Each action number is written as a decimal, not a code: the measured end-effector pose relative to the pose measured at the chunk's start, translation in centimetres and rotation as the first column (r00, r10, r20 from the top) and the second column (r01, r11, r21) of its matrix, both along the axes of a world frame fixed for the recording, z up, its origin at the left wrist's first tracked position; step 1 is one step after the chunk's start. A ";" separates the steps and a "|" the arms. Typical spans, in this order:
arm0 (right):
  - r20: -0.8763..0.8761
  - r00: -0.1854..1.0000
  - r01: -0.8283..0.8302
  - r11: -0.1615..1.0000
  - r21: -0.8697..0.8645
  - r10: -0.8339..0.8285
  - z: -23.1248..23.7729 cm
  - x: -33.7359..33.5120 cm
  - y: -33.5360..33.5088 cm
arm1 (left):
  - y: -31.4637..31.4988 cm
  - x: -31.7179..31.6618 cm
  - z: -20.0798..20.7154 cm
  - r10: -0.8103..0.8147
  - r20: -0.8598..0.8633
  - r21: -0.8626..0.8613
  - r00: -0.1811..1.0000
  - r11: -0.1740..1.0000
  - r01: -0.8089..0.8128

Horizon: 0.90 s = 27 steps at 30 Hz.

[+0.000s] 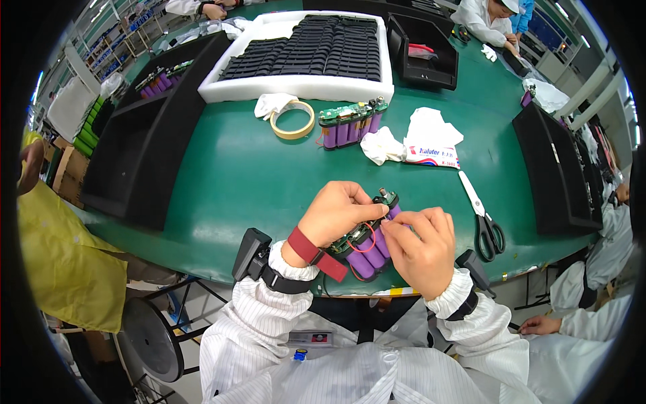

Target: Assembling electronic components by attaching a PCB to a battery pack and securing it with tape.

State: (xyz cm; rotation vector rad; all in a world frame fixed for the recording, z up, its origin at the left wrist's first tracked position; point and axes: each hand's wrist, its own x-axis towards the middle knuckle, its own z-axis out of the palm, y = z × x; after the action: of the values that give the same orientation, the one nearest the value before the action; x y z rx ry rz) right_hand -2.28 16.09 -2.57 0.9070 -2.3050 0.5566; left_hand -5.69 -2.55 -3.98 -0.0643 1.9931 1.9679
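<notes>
A battery pack (369, 259) of purple cells with a green circuit board along one side lies slanted near the front edge of the table. A thin red wire (364, 247) loops over its board. My left hand (340, 215) lies over the board, thumb and fingers closed on the pack near its far end. Thumb and forefinger of my right hand (425, 249) pinch together at the same spot, close to the left thumb. Whatever is between them is too small to make out. White-and-black scissors (483, 219) rest to the right of my right hand.
Beyond my hands are a second battery pack (350, 125), a tape roll (292, 120), crumpled white tissue (382, 146) and a white packet (433, 141). A white foam tray (296, 91) holds black parts. Black bins (138, 161) flank the green table (235, 182). Other people work nearby.
</notes>
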 end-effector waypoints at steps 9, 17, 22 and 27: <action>0.095 0.994 0.053 0.995 -0.083 -0.045 -0.2 -0.2 -0.3 | 0.3 0.0 -0.1 0.003 -0.014 -0.026 1.000 1.000 -0.003; 0.431 0.901 0.123 0.929 -0.350 0.043 -1.0 0.0 0.0 | 0.4 0.3 0.5 0.010 -0.021 -0.048 1.000 0.999 -0.011; 0.451 0.886 0.095 0.911 -0.402 0.107 -1.3 0.0 0.1 | 0.4 0.4 0.4 0.017 -0.033 -0.047 0.999 0.999 -0.019; 0.240 0.970 0.101 0.956 -0.276 -0.034 -1.4 0.4 -0.3 | 0.5 0.6 0.7 0.029 -0.036 -0.034 0.999 0.999 -0.030</action>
State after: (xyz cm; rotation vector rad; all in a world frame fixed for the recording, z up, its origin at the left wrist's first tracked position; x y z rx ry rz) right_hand -1.86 15.79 -3.99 0.6484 -2.3665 0.9840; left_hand -5.11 -2.07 -3.33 -0.0675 2.0599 1.9662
